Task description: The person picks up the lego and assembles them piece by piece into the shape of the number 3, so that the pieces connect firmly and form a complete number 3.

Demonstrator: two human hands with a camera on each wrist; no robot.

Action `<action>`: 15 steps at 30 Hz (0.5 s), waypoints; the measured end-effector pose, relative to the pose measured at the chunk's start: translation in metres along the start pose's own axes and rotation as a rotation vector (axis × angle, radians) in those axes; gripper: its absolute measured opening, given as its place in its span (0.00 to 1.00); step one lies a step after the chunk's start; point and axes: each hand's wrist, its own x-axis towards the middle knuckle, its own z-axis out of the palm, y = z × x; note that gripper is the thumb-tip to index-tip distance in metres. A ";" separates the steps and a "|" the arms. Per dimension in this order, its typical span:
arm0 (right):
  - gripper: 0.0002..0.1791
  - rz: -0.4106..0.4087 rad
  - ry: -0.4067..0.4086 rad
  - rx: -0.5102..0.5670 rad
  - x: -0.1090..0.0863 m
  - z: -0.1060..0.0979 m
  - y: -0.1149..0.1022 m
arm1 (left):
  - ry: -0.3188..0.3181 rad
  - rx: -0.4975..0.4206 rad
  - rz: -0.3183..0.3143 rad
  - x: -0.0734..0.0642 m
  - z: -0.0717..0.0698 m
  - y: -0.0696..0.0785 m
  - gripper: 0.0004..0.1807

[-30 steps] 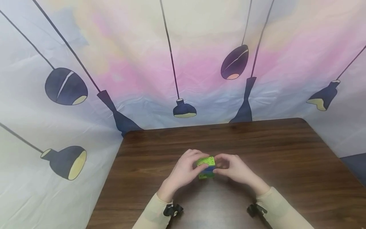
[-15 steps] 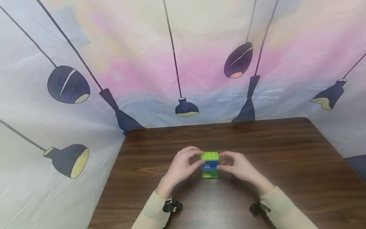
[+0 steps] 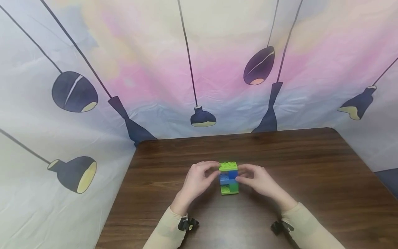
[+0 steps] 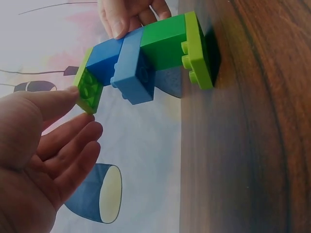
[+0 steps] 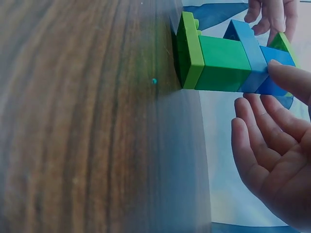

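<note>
A stack of toy building bricks stands upright on the table between both hands. From the bottom it has a lime plate (image 4: 198, 53), a green brick (image 5: 223, 63), a light blue plate (image 3: 228, 181), a dark blue brick (image 3: 233, 174) and a lime top plate (image 3: 228, 166). Both the green and the dark blue brick sit at the right, leaving gaps at the left. My left hand (image 3: 197, 178) pinches the left end of the lime top plate between thumb and fingertips. On the other side, my right hand (image 3: 259, 178) holds the dark blue brick, thumb on its near side.
The brown wooden table (image 3: 168, 221) reaches back to a wall cloth (image 3: 149, 69) printed with hanging lamps. Each wrist wears a black camera mount (image 3: 188, 224). A tiny teal spot (image 5: 154, 81) shows on the wood beside the stack.
One second ago the left hand covered much of the stack; it has since drawn back left to the top plate's end. The stack now shows its front more fully and looks taller.
</note>
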 end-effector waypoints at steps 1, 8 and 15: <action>0.27 0.008 0.002 0.002 0.000 0.000 0.000 | -0.002 -0.001 -0.011 0.000 0.001 0.000 0.13; 0.28 0.056 0.000 0.015 -0.001 0.001 0.002 | -0.051 -0.001 -0.060 0.000 0.005 -0.004 0.17; 0.27 0.086 -0.005 0.047 0.001 -0.001 0.004 | -0.112 0.006 -0.099 0.000 0.006 -0.007 0.24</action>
